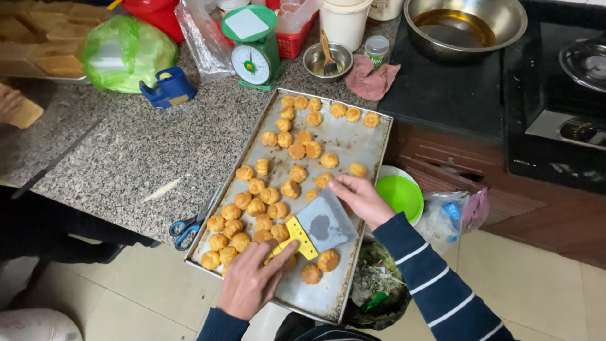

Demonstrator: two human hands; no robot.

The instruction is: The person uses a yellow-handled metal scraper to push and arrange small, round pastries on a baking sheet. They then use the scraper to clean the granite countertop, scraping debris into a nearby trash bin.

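Left hand [252, 281]: fingers curled around the yellow handle of the scraper [319, 228].
Right hand [360, 197]: fingers pressed together, resting on the scraper's blade edge.
Scraper: flat on the baking tray [353, 142], among the golden pastries [265, 202].
Tray: overhangs the granite bench [145, 158].

Green kitchen scale [252, 47], blue-handled scissors [187, 227]
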